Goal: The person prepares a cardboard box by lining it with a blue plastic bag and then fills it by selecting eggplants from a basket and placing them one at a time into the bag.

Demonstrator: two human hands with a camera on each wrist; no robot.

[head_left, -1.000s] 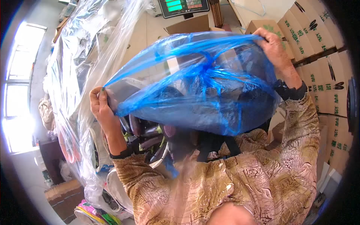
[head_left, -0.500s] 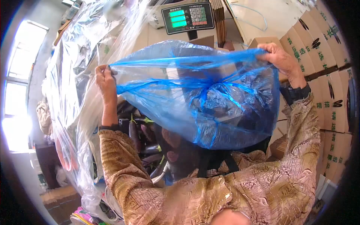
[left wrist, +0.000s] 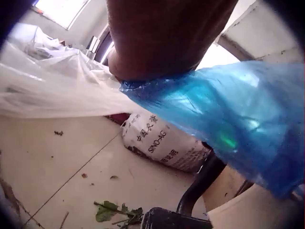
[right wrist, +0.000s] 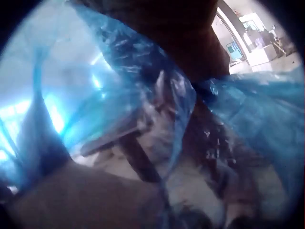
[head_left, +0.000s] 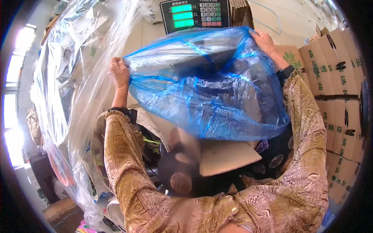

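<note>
A thin blue plastic bag is stretched between the two hands in the head view, its mouth spread wide. My left hand pinches the bag's edge on the left. On the right, my right hand grips the upper edge. Beneath the bag is a cardboard box, whose flap sticks out toward the person's body; the bag covers much of the rest. Blue film hangs below the hand in the left wrist view. In the right wrist view, the film falls in folds across the picture.
A scale display with green-lit screens stands behind the bag. Stacked, printed cardboard boxes line the right. Clear plastic sheeting drapes along the left. A printed white sack lies on the tiled floor near a leafy scrap.
The bag's mouth has opened wider, and the box flap now shows beneath it. Both hands keep hold of the edge. The eggplants beside the left arm have mostly gone out of sight.
</note>
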